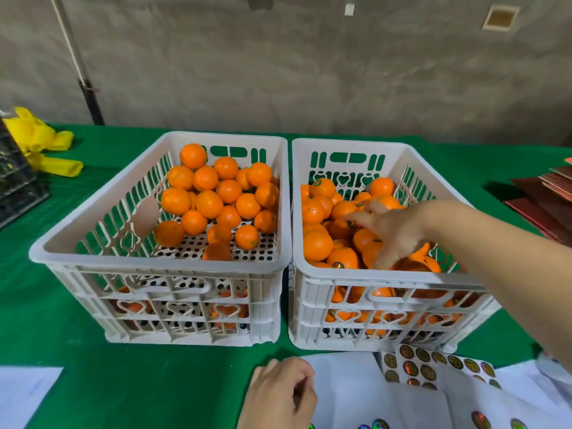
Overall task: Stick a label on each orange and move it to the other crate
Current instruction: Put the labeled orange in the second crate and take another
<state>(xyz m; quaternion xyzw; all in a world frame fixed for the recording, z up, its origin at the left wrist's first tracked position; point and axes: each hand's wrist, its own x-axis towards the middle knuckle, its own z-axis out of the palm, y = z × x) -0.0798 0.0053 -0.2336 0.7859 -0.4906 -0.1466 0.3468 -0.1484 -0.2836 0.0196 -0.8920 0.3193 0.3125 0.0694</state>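
Head view: right hand (393, 230) spread open over the labelled oranges (342, 258) in the right crate (383, 275), gripping nothing. Left hand (278, 394) loosely curled beside the label sheet (433, 365), grip unclear. Unlabelled oranges (209, 204) sit in the left crate (161, 263), left of the right hand — pick there next, press label flat.

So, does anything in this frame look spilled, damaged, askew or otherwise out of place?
Nothing is spilled or damaged. Both white plastic slatted crates stand upright side by side, with the oranges inside them. The only untidiness is the white backing sheets of round holographic stickers, which overlap askew on the green tablecloth.
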